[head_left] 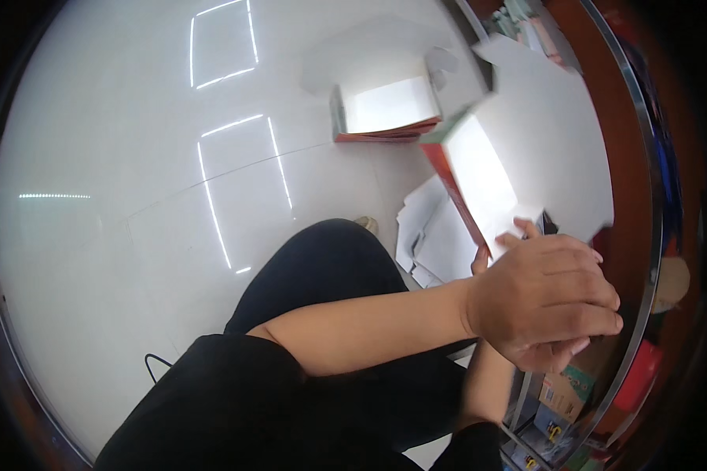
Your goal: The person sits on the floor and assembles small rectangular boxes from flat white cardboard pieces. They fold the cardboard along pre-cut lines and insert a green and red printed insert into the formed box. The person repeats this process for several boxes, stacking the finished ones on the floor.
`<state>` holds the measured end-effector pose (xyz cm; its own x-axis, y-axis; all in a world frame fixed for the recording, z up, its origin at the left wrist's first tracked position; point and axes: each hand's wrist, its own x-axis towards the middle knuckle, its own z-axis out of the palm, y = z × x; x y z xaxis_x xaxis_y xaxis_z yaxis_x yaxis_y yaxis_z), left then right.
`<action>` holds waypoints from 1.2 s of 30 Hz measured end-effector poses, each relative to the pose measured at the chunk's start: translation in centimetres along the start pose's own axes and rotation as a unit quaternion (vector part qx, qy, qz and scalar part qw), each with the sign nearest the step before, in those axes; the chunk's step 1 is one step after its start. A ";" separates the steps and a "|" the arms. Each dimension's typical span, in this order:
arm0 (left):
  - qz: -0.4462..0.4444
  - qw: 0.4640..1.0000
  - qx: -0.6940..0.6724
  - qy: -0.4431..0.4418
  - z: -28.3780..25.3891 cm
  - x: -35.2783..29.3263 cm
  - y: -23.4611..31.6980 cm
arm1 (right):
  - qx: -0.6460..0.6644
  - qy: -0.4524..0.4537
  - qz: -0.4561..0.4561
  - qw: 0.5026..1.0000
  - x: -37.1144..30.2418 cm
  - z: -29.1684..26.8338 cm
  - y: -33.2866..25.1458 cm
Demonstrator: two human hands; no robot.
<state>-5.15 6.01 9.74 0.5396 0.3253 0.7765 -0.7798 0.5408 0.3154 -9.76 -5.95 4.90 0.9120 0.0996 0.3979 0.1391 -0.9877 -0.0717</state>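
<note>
An open cardboard box (479, 169), white inside and red outside with a wide raised flap, stands tilted in front of me on the right. My right hand (514, 235) grips its near corner, thumb and fingertips on the wall; the palm is hidden behind my other hand. My left hand (546, 302) crosses above my right wrist with its fingers curled in. Whatever it may hold is hidden inside the fist. A small dark object (551, 224) shows just beyond the left knuckles, too little of it to name.
Nested open boxes (385, 129), red outside, stand on the glossy pale floor (149, 180). Flat white cardboard sheets (440, 235) lie beside my knee. A metal-edged shelf (644, 259) runs along the right, with small cartons (565, 392) low down. A black cable (155, 363) loops at left.
</note>
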 end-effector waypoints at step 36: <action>-0.222 0.974 0.008 0.042 -3.8 0.7 -4.1 | 0.006 -0.092 -0.253 0.963 20.6 13.6 -2.1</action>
<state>-0.41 6.97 6.93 0.8480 0.1242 0.5152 -0.4682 0.6311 0.6185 13.96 -0.19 0.82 0.7796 0.5881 0.2151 0.5867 -0.8061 0.0773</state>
